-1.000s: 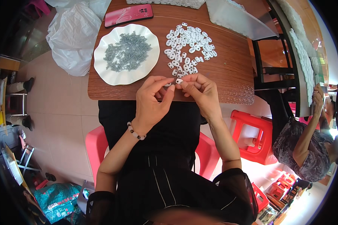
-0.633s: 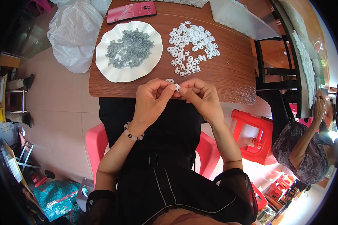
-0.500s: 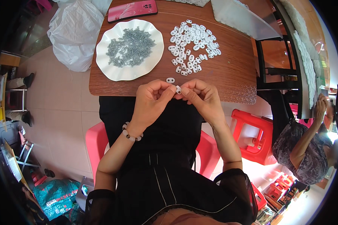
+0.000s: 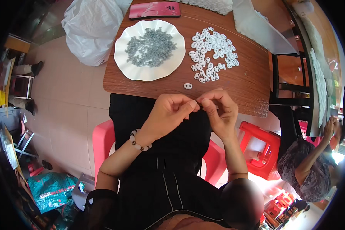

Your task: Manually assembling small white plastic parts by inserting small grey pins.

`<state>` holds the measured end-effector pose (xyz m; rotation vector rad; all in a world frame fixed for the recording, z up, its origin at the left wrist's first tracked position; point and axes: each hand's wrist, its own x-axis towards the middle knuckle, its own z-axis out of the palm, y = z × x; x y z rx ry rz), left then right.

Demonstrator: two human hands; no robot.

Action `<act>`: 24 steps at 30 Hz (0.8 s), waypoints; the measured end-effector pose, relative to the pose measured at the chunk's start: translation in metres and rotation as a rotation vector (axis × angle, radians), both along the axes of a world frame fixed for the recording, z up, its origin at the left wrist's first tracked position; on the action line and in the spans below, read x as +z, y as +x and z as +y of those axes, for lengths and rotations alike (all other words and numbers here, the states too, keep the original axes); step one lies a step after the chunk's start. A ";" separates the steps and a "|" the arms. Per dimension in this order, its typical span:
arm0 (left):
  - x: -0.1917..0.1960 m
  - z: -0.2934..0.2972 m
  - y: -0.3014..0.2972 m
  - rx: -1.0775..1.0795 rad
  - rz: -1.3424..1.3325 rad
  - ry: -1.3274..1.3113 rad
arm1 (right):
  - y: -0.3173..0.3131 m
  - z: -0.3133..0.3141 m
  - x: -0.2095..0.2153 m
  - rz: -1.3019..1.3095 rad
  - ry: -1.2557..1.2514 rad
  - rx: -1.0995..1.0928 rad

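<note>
My left hand (image 4: pixel 170 115), with a beaded bracelet at the wrist, pinches thumb and forefinger together just off the table's near edge. Close beside its fingertips is my right hand (image 4: pixel 221 111), its thumb and fingers closed too. Whatever sits between them is hidden or too small to make out. Beyond the hands, one white oval piece with two dark holes (image 4: pixel 188 86) lies alone near the edge. A heap of similar white pieces (image 4: pixel 218 40) spreads over the table's right half. On the left, a white wavy-rimmed plate (image 4: pixel 121 67) holds many small grey rod-like pins (image 4: pixel 151 48).
The brown wooden table (image 4: pixel 161 87) ends in front of my lap. A pink phone (image 4: pixel 154 10) lies at its far edge, with a white plastic bag (image 4: pixel 90 32) to the left. A red stool (image 4: pixel 258 151) stands at right, near another person (image 4: pixel 306 168).
The white two-holed piece seen between my fingertips is no longer visible. My hands have drawn slightly nearer to me, off the table edge. The whole view has shifted a little.
</note>
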<state>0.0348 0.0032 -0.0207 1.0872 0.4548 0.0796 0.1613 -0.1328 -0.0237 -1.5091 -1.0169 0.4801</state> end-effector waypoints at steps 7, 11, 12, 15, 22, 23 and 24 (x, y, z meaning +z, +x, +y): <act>0.013 0.063 0.000 0.410 0.067 1.342 | 0.003 -0.006 -0.002 0.175 -0.145 -0.111; 0.002 0.100 -0.003 0.270 0.191 1.329 | 0.002 -0.006 -0.004 0.169 -0.154 -0.124; 0.001 0.103 -0.003 0.225 0.192 1.317 | 0.001 -0.006 -0.005 0.187 -0.144 -0.137; -0.001 0.107 0.000 0.152 0.186 1.341 | 0.000 -0.003 -0.007 0.197 -0.142 -0.146; -0.007 0.109 0.010 0.105 0.154 1.458 | 0.001 -0.001 -0.007 0.177 -0.170 -0.109; -0.009 0.110 0.010 0.104 0.154 1.458 | 0.001 0.000 -0.007 0.178 -0.170 -0.109; -0.010 0.111 0.011 0.156 0.156 1.294 | 0.002 0.002 -0.006 0.189 -0.182 -0.094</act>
